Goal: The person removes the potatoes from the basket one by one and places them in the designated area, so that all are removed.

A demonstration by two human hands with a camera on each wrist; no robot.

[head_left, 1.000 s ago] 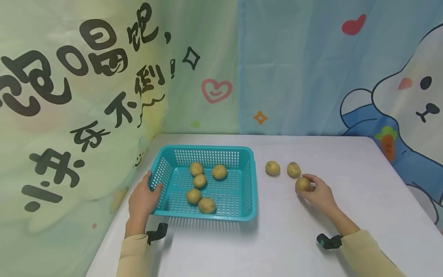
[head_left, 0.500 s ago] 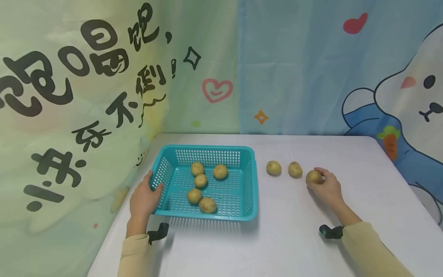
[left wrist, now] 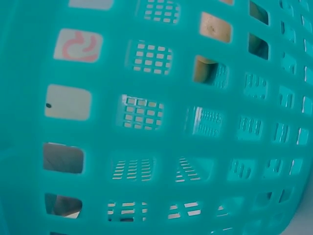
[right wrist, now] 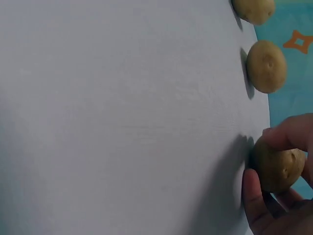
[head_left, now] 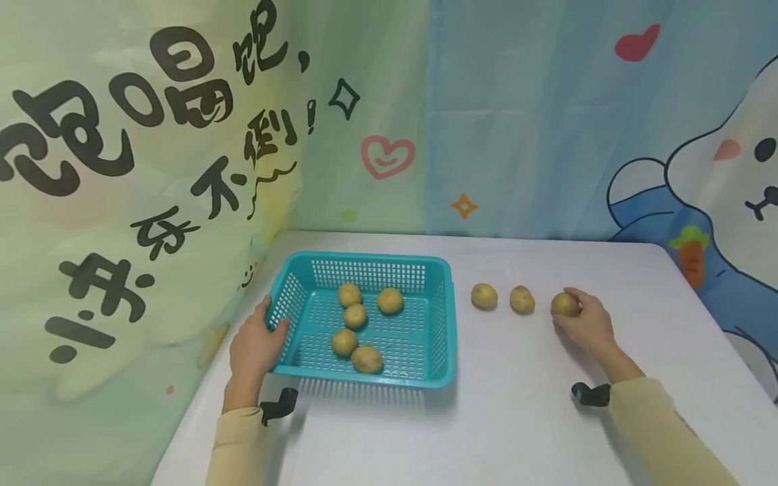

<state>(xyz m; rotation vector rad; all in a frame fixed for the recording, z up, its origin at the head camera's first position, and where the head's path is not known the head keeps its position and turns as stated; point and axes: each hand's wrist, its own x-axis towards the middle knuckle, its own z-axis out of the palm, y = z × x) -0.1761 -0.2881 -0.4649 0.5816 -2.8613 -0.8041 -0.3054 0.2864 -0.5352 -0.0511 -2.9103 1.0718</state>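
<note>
My right hand point(head_left: 587, 324) holds a potato point(head_left: 565, 305) between thumb and fingers, close over the table at the right end of a short row. In the right wrist view the fingers wrap the potato point(right wrist: 278, 165) from both sides. Two more potatoes, a middle one point(head_left: 521, 300) and a left one point(head_left: 483, 296), lie on the table to its left. My left hand point(head_left: 254, 344) grips the left rim of a teal plastic basket point(head_left: 452, 324), thumb over the inside. Several potatoes point(head_left: 367, 359) lie in the basket. Its perforated wall point(left wrist: 171, 142) fills the left wrist view.
The white table point(head_left: 504, 432) runs back to a printed cloth backdrop point(head_left: 516, 135), with another printed cloth point(head_left: 121, 229) along the left side. The basket takes up the table's left half.
My right hand has moved the potato to the right and slightly back, away from the two potatoes beside it. The left hand keeps its grip on the basket.
</note>
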